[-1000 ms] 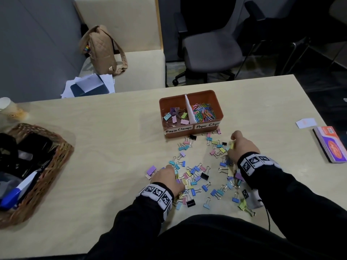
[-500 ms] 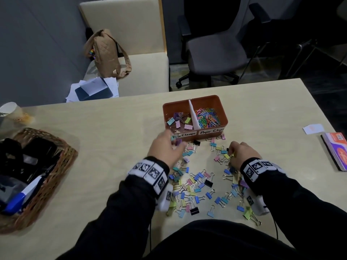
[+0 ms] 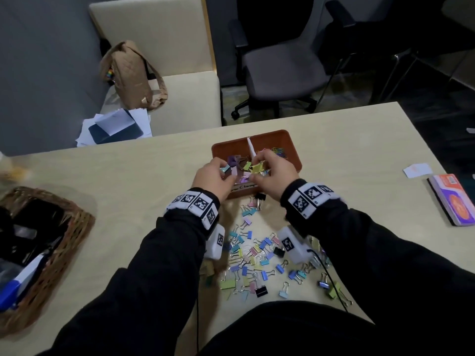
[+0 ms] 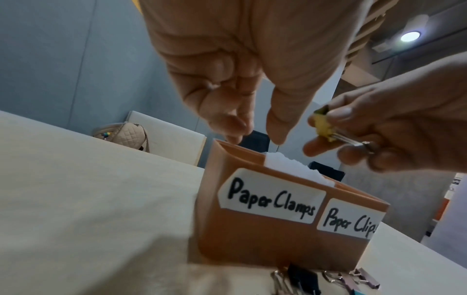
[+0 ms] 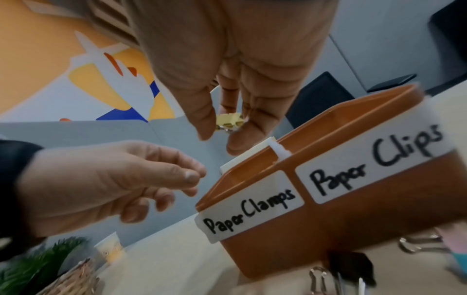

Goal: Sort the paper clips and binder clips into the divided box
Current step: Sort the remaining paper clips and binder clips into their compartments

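Observation:
The orange-brown divided box (image 3: 293, 155) has a white divider (image 3: 250, 147); its front labels read "Paper Clamps" and "Paper Clips" (image 4: 267, 201). Binder clips (image 3: 237, 160) lie in the left compartment and coloured paper clips (image 3: 279, 151) in the right. My left hand (image 3: 223, 173) hovers over the left compartment with relaxed fingers (image 4: 235, 123), and the wrist views show nothing between them. My right hand (image 3: 258, 172) pinches a yellow binder clip (image 5: 228, 120) above the divider, on the left compartment's side. Several loose binder clips (image 3: 257, 255) are scattered on the table between my arms.
A wicker basket (image 3: 77, 227) with dark items stands at the left. An orange and purple packet (image 3: 452, 199) and a white card (image 3: 417, 170) lie at the right. Beyond the table's far edge are a cream chair with a tan bag (image 3: 131, 75) and an office chair (image 3: 280, 70).
Both hands have left the pile and risen to the box. The left hand went first with a clip; the right followed with the yellow binder clip.

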`<state>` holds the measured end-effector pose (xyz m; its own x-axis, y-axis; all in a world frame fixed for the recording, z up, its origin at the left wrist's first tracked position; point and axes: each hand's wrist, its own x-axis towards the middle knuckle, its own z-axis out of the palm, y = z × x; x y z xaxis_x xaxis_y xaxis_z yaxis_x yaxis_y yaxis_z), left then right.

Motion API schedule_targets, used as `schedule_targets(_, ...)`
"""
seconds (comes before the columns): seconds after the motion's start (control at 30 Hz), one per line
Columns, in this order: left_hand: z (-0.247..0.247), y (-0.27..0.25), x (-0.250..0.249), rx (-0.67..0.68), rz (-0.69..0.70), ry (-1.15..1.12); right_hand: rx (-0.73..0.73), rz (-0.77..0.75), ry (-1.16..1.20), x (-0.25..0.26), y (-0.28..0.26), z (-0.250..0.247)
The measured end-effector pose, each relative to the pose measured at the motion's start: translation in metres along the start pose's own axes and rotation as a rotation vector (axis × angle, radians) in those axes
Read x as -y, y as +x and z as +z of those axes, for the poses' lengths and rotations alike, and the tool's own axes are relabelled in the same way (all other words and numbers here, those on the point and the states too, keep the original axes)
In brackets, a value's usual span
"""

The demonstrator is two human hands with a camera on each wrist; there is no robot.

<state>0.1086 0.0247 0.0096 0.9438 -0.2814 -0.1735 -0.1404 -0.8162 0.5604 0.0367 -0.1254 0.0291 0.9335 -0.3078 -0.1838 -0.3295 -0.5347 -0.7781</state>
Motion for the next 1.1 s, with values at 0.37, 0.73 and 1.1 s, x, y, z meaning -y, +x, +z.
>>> schedule_targets(0.37,0.005,-0.074,0.086,0.188,-0.093,0.171,0.093,-0.124,-0.138,0.003,-0.009,0.018)
schedule_targets(0.73,0.036,-0.092,0.112,0.349,-0.129,0.272,0.139,0.065,-0.362,-0.104,-0.068,-0.014)
schedule_targets(1.1,0.053,-0.088,0.078,0.218,-0.068,0.116,0.256,0.252,-0.485,-0.142,-0.097,-0.033)
